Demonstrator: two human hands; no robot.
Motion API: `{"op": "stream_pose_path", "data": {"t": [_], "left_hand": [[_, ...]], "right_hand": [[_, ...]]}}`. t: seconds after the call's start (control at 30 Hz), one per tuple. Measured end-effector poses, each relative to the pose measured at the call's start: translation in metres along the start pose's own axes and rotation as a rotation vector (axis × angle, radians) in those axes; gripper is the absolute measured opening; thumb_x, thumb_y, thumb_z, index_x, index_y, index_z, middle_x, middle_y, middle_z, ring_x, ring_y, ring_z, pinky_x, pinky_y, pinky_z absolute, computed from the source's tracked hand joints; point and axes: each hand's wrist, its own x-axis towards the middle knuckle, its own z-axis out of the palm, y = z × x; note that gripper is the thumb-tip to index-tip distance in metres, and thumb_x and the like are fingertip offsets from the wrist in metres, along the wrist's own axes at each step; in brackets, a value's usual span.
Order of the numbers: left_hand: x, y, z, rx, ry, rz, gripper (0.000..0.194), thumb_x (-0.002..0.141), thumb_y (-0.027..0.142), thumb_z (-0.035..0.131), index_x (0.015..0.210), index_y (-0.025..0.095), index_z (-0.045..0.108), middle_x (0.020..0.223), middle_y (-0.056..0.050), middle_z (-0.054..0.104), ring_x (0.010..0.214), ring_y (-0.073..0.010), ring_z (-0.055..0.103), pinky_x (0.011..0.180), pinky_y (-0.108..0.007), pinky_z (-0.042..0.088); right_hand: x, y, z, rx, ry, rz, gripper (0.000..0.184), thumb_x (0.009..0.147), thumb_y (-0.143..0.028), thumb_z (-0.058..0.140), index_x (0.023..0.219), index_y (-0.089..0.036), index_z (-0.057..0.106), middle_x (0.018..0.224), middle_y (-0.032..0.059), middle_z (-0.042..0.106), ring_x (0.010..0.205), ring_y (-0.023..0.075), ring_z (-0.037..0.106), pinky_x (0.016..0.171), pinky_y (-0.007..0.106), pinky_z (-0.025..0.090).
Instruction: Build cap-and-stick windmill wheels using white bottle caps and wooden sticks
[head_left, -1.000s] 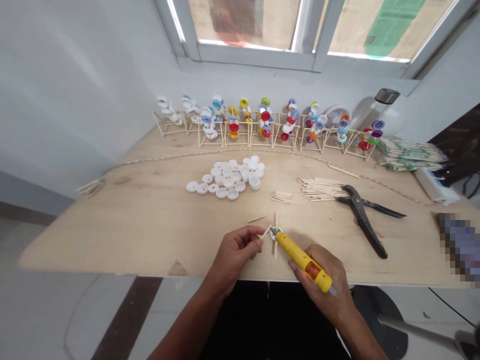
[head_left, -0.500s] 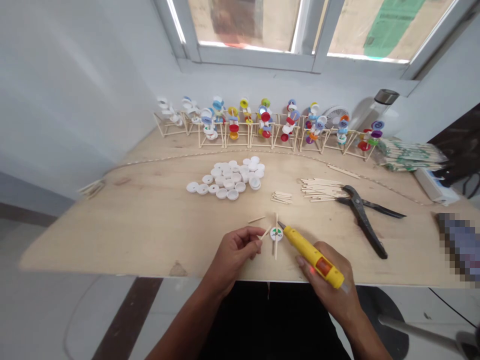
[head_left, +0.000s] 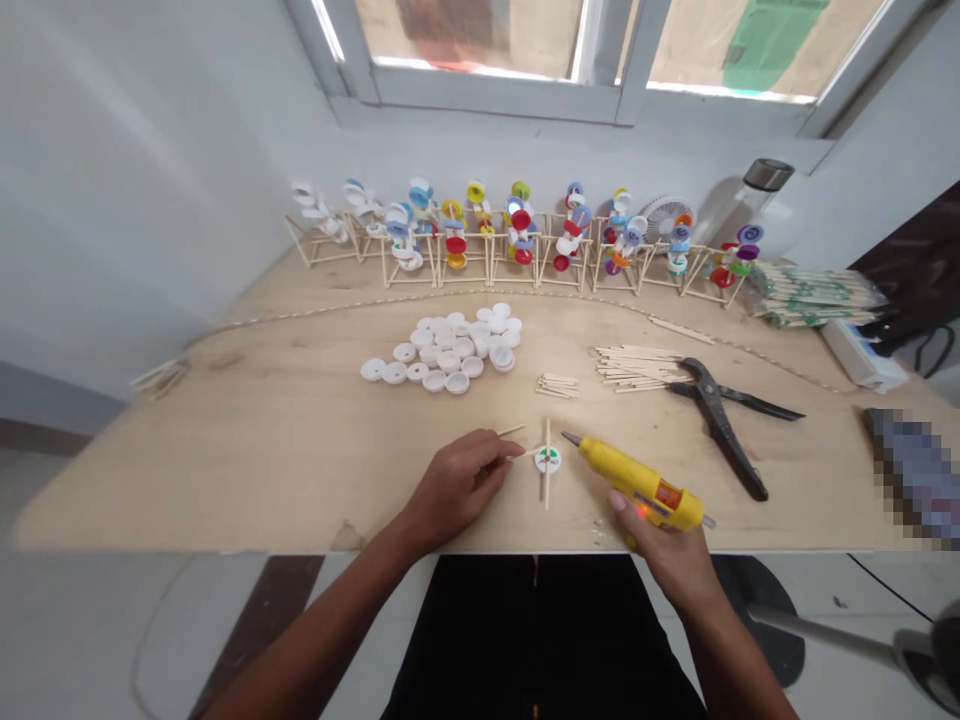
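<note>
My left hand (head_left: 455, 483) pinches a short wooden stick (head_left: 516, 456) that runs into a small white bottle cap (head_left: 547, 460) lying on the wooden table (head_left: 285, 440). A longer stick (head_left: 547, 478) crosses the cap upright in the picture. My right hand (head_left: 660, 545) grips a yellow glue gun (head_left: 637, 481) near the table's front edge. Its nozzle points left and stands a little to the right of the cap, apart from it. One loose stick (head_left: 511, 431) lies just behind my left fingers.
A heap of white bottle caps (head_left: 450, 355) lies mid-table, with a small stick bundle (head_left: 557, 386), a larger stick pile (head_left: 637, 366) and black pliers (head_left: 716, 420) to the right. Several stick-and-cap models (head_left: 517, 235) line the back wall. A power strip (head_left: 859, 355) sits far right.
My right hand has drawn the glue gun away from the cap, to the right and down toward the table edge. My left hand has lowered the stick and cap onto the table.
</note>
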Motion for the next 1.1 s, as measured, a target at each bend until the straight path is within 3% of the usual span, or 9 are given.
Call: {"op": "stream_pose_path", "data": {"t": [0.17,0.4,1.1], "left_hand": [[0.002,-0.008,0.004,0.209,0.001,0.202,0.021,0.089,0.014,0.044,0.096,0.016,0.063,0.080,-0.006,0.061,0.074,-0.0153,0.056,0.067,-0.028,0.046],[0.005,-0.015,0.009,0.359,0.033,0.362,0.020,0.087,0.009,0.044,0.097,0.015,0.061,0.081,-0.006,0.062,0.072,-0.0157,0.054,0.065,-0.030,0.045],[0.003,-0.018,0.010,0.469,0.052,0.427,0.023,0.088,0.009,0.042,0.099,0.017,0.060,0.078,-0.004,0.061,0.070,-0.0150,0.052,0.063,-0.029,0.044]], "right_hand": [[0.000,-0.001,-0.001,0.028,-0.006,0.002,0.034,0.071,-0.044,0.069,0.090,-0.016,0.070,0.080,0.0048,0.072,0.072,0.0204,0.067,0.063,0.026,0.055],[0.000,0.001,0.000,-0.016,0.027,0.009,0.032,0.069,-0.045,0.069,0.084,-0.017,0.070,0.070,0.0032,0.069,0.062,0.0180,0.063,0.056,0.025,0.054],[-0.002,-0.006,0.003,-0.006,0.049,-0.007,0.033,0.069,-0.046,0.068,0.081,-0.016,0.069,0.068,0.0033,0.067,0.061,0.0180,0.062,0.056,0.027,0.053]]}}
